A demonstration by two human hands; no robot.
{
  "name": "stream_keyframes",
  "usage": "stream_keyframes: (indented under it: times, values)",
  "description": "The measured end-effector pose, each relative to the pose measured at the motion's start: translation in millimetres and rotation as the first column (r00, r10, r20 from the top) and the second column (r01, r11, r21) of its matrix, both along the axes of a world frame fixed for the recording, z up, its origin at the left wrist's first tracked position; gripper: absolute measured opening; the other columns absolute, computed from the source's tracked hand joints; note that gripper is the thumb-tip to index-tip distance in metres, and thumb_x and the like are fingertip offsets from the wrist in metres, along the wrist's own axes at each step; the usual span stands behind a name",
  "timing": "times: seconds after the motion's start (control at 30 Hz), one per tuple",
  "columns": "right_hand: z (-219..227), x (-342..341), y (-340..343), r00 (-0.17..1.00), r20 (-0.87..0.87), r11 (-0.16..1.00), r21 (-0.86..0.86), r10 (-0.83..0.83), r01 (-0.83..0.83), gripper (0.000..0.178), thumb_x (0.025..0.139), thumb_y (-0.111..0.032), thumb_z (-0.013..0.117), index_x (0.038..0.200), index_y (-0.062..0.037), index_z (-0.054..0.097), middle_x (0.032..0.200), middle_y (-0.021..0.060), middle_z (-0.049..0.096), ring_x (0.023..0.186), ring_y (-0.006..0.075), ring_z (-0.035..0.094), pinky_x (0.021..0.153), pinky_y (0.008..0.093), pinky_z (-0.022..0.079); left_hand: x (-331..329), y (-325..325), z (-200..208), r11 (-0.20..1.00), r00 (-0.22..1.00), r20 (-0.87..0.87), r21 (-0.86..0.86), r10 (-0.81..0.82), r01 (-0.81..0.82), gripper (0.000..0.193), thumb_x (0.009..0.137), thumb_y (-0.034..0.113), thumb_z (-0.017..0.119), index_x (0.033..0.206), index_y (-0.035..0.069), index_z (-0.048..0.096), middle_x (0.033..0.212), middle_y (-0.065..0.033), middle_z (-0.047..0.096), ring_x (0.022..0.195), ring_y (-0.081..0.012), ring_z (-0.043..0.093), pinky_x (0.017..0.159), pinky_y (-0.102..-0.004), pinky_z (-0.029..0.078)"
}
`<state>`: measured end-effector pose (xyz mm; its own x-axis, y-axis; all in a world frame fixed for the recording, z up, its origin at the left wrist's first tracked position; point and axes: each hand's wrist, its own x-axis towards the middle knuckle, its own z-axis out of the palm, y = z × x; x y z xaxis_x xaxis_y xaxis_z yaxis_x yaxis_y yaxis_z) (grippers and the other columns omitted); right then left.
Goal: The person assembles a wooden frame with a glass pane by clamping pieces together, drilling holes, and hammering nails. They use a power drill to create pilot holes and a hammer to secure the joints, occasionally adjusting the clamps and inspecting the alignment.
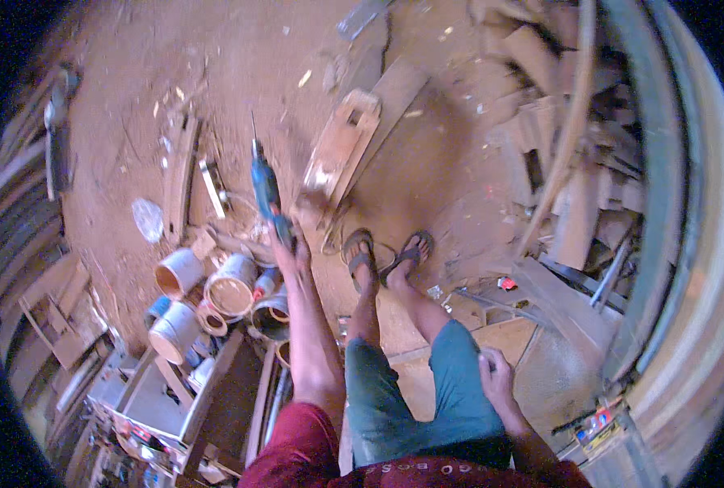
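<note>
My left arm, in a red sleeve, reaches forward over the ground. My left hand point(292, 250) is wrapped round the handle of a blue power drill point(265, 185). The drill's long thin bit points away from me, clear of any workpiece. Beyond it and to the right, a wooden piece with a rectangular cutout point(347, 134) lies on a longer board point(398, 85). Beside my right thigh hangs my right hand point(497, 375), its fingers loosely curled, with nothing visible in them.
Several buckets and tins point(178, 272) stand left of my forearm. A narrow board point(181, 175) and a clear plastic bag point(147, 220) lie farther left. Wood offcuts point(573, 195) are heaped at the right, by a long curved strip point(571, 154). My sandalled feet point(362, 254) stand among a cable and scraps.
</note>
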<state>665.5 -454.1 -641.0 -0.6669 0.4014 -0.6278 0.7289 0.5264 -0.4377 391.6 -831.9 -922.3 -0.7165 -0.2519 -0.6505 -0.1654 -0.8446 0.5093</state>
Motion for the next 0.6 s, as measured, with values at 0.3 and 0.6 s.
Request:
stream_keyframes:
  times: [0.3,0.6]
  values:
    - [78,-132,-96,0.993,-0.110,0.765,-0.642,-0.031,-0.048,0.045,0.090,-0.042,0.063,0.101,0.0016,0.066,0.096,0.0098,0.066,0.088,0.0159,0.062,0.079,0.0317,0.051,146,117,378,0.555,0.722,0.285,-0.486,-0.630,0.676,0.070,0.088,0.015,0.067,0.146,0.007,0.029,0.135,-0.0113,0.048,0.111,-0.0225,0.053,0.091,-0.0377,0.046]
    - [157,-68,-113,0.495,0.179,0.175,-0.790,-0.851,0.587,0.060,0.075,-0.057,0.074,0.105,-0.0061,0.066,0.099,0.0082,0.067,0.092,0.0221,0.062,0.074,0.0396,0.051,191,188,535,-0.109,0.144,0.175,-0.918,-0.974,0.381,0.073,0.086,0.005,0.064,0.148,0.009,0.026,0.134,-0.0161,0.051,0.115,-0.0267,0.055,0.098,-0.0385,0.043]
